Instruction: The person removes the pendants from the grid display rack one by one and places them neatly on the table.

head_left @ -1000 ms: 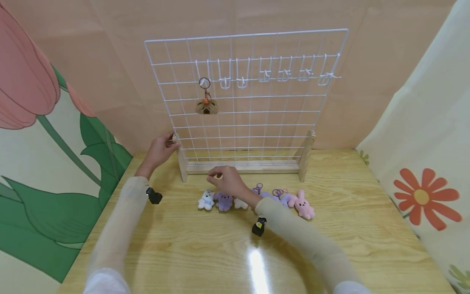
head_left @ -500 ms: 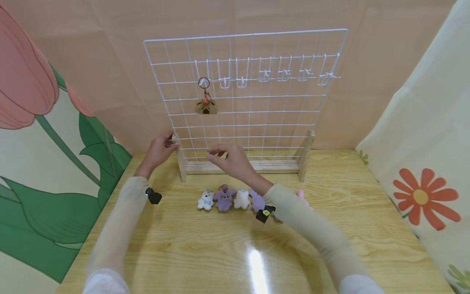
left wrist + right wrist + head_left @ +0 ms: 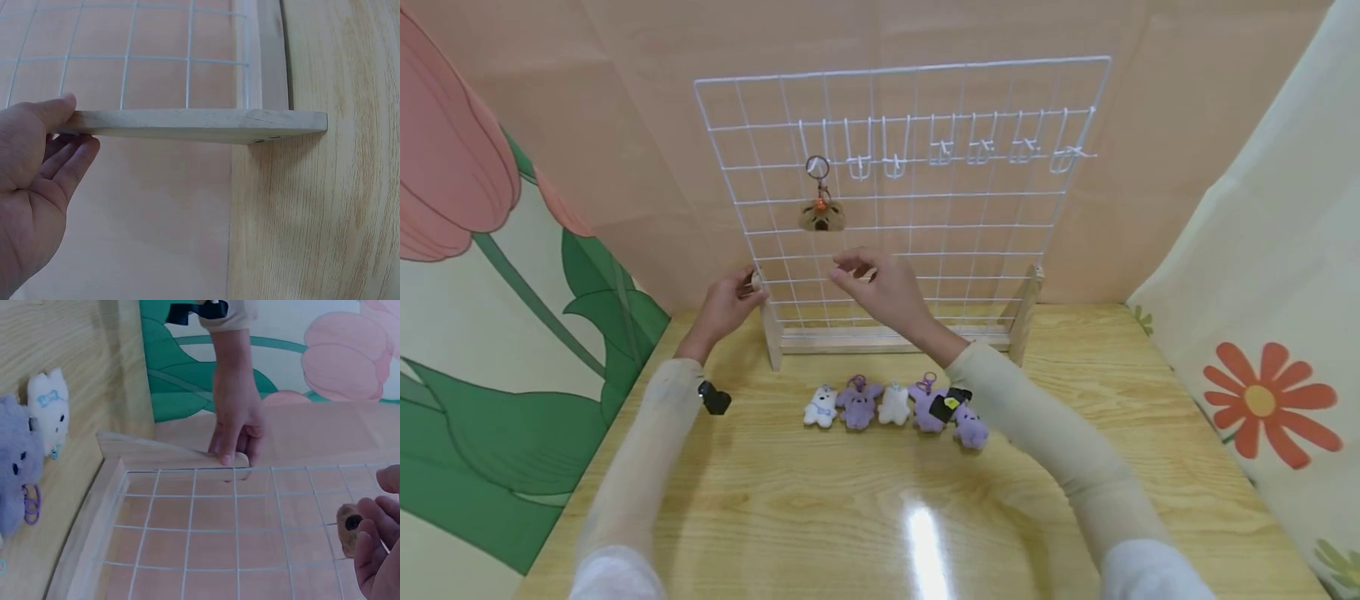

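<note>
A white wire grid rack (image 3: 902, 70) stands upright in a wooden base. Its left wooden side post (image 3: 187, 123) is pinched near the top between the thumb and fingers of my left hand (image 3: 725, 305). My right hand (image 3: 887, 293) is raised before the grid, fingers bent, with nothing visible in them. Just above and left of it, a brown plush bear-head keychain (image 3: 822, 217) hangs by its ring from the leftmost hook; part of it appears beside my right fingers (image 3: 372, 562) in the right wrist view.
Several white hooks (image 3: 895, 167) line the grid to the right of the keychain. On the table in front lie plush keychains: a white bear (image 3: 821, 408), a purple one (image 3: 858, 407) and others, partly under my right forearm. Patterned cloths rise at both sides.
My right hand has risen from above the plush keychains to a spot just below the hanging brown keychain, uncovering more of the row. My left hand has stayed on the post.
</note>
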